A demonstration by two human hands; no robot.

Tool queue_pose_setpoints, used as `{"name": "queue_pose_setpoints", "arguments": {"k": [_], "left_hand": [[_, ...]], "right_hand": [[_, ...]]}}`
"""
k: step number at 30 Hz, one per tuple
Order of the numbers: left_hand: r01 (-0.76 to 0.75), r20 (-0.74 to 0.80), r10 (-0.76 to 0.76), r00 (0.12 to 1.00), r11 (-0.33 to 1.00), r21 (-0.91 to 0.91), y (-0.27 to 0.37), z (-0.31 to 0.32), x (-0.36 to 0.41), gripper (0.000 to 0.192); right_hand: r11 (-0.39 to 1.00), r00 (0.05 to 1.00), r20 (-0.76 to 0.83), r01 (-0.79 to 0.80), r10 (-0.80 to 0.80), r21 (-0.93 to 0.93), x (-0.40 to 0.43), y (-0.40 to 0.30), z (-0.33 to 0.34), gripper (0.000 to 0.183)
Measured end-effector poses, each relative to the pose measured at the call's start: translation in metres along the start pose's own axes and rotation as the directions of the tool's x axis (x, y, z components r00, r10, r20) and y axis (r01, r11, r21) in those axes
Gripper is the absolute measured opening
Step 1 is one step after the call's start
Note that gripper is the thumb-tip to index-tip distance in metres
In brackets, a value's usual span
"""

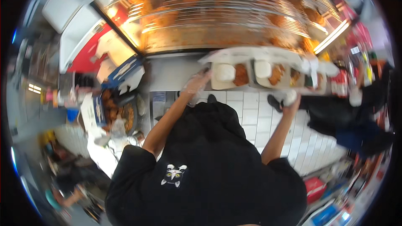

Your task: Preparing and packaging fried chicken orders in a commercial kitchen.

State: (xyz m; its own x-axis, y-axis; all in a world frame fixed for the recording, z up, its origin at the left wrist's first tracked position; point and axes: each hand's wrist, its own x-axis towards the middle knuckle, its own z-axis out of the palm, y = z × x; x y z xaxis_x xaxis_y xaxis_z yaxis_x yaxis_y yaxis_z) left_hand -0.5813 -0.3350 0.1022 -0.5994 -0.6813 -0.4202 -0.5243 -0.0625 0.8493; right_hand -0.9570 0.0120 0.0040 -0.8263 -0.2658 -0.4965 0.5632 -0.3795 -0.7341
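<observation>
A row of open white takeaway boxes lies along the steel counter in front of me. The leftmost box (221,83) holds a white mound of rice (225,72) beside a reddish-brown fried piece (241,74). In the box to its right (262,82) are another rice mound (263,68) and a browned piece of food (276,74). My left hand (197,83), in a clear plastic glove, is at the left edge of the first box; whether it grips the box is unclear. Below the row, my right hand (290,99) is closed round a small white rounded object (289,96), too blurred to name.
A lit display cabinet with wire racks (201,8) of browned food stands behind the counter (176,69). On the left are a pan of food (130,113) and a blue-and-white carton (124,73). A person in dark clothing (355,122) stands at right, another person (75,191) at lower left.
</observation>
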Motion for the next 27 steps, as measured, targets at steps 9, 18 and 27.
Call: {"name": "queue_pose_setpoints", "arguments": {"k": [9,18,27], "left_hand": [[-0.083,-0.509,-0.365,0.779,0.745,-0.662,-0.056,-0.095,-0.089,0.049],[0.287,-0.982,0.095,0.163,0.948,0.139,-0.021,-0.226,-0.127,0.071],[0.409,-0.453,-0.249,0.856,0.863,0.298,-0.006,-0.363,-0.125,0.051]], "right_hand": [[0.544,0.874,0.463,0.461,-0.146,-0.701,-0.107,0.026,0.183,0.025],[0.058,0.563,0.822,0.821,0.088,-0.568,-0.105,0.076,0.264,0.038],[0.056,0.571,0.815,0.815,0.099,-0.577,-0.155,0.066,0.286,0.041]]}}
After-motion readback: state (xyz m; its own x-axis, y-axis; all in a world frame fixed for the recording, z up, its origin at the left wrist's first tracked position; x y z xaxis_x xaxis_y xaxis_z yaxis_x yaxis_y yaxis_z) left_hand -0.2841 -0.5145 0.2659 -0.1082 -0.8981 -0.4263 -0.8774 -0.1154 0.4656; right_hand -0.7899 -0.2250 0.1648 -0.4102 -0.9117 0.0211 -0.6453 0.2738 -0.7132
